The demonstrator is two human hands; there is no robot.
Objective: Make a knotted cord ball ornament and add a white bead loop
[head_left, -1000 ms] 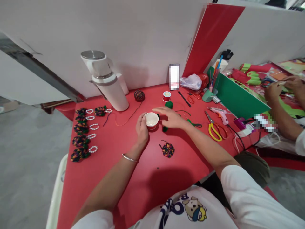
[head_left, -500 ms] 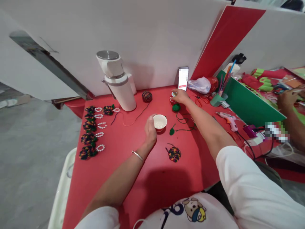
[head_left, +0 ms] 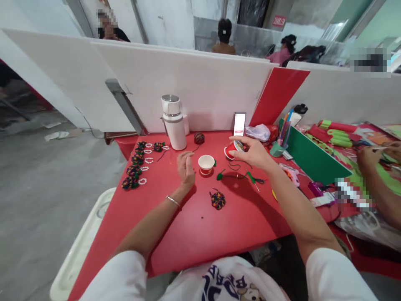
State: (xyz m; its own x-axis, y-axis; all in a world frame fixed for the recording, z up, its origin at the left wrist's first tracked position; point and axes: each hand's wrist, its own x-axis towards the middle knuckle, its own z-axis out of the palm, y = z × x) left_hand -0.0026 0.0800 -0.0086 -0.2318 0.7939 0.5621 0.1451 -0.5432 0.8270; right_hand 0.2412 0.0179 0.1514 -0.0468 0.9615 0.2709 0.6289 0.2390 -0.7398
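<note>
My right hand point(head_left: 252, 154) has its thumb and fingers around a small red-and-white cup point(head_left: 232, 149), which is tilted; what is in it is hard to make out. My left hand point(head_left: 186, 170) holds nothing, its fingers loosely bent and apart, just left of a white-and-red paper cup point(head_left: 206, 165) standing upright. In front of that cup lies a multicoloured knitted yarn piece point(head_left: 217, 200). A small green yarn leaf point(head_left: 220, 176) with a tail lies to the right, near a green-handled hook point(head_left: 251, 178).
Several yarn pieces with white bead loops point(head_left: 133, 170) line the table's left side. A white flask point(head_left: 174, 130), a dark yarn ball point(head_left: 199, 138) and a phone point(head_left: 239, 124) stand at the back. A green divider point(head_left: 313, 154) and a co-worker's hands point(head_left: 369, 159) are at right.
My left hand has let go of the white-and-red cup and moved left. My right hand has taken up the red-and-white cup and brought it nearer. The camera view has tilted up.
</note>
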